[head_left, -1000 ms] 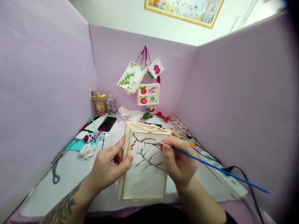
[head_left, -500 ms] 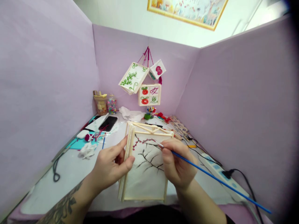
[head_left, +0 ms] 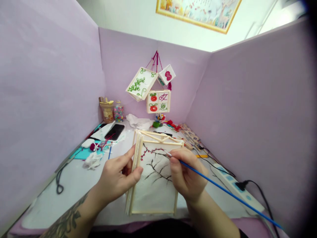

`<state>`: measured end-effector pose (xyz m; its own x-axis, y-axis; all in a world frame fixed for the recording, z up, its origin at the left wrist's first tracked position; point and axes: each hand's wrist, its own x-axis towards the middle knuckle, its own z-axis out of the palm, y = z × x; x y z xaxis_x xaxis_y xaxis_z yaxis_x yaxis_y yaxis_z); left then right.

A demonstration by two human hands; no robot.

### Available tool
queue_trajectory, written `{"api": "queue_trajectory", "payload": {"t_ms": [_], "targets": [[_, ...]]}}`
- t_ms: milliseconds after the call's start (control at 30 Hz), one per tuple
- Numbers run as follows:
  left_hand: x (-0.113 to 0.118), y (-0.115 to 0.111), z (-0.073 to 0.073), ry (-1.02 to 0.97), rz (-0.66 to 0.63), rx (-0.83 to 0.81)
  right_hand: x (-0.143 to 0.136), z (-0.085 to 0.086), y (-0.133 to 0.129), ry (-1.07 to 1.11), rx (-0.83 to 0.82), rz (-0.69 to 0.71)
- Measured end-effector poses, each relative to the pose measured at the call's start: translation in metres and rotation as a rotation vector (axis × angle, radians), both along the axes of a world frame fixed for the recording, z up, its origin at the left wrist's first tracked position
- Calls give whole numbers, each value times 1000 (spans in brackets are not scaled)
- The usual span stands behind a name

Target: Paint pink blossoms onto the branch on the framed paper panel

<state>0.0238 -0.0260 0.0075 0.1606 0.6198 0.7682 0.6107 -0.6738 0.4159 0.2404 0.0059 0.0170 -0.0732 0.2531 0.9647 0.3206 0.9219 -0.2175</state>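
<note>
A box-shaped lantern frame (head_left: 153,198) of pale wooden sticks with white panels stands tilted in front of me. Its facing panel bears dark painted branches, with small red blossoms along the upper one. My left hand (head_left: 121,175) grips the lantern's left edge, thumb on the front. Between the fingers of my right hand (head_left: 189,173) is a thin paintbrush (head_left: 230,190) with a blue handle. The brush's pale ferrule lies at the upper branch, right of the last blossoms; whether the tip touches the panel I cannot tell.
Decorated lanterns (head_left: 158,101) hang on the back partition. A phone (head_left: 114,132), crumpled tissue (head_left: 93,160) and turquoise mat (head_left: 85,150) lie to the left. A power strip (head_left: 236,185) with a plugged-in black cable (head_left: 262,195) runs along the right. Jars (head_left: 108,112) stand at the back left.
My right hand and the paintbrush have shifted slightly left, and the handle's far end has swung a little left and down. My left hand and the lantern stay put.
</note>
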Motion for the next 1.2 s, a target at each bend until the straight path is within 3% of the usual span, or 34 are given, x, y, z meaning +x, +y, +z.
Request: {"api": "queue_trajectory", "payload": {"t_ms": [1200], "targets": [[0,1,0,-2,4,10,-2,2,0,-10,6,-26]]}}
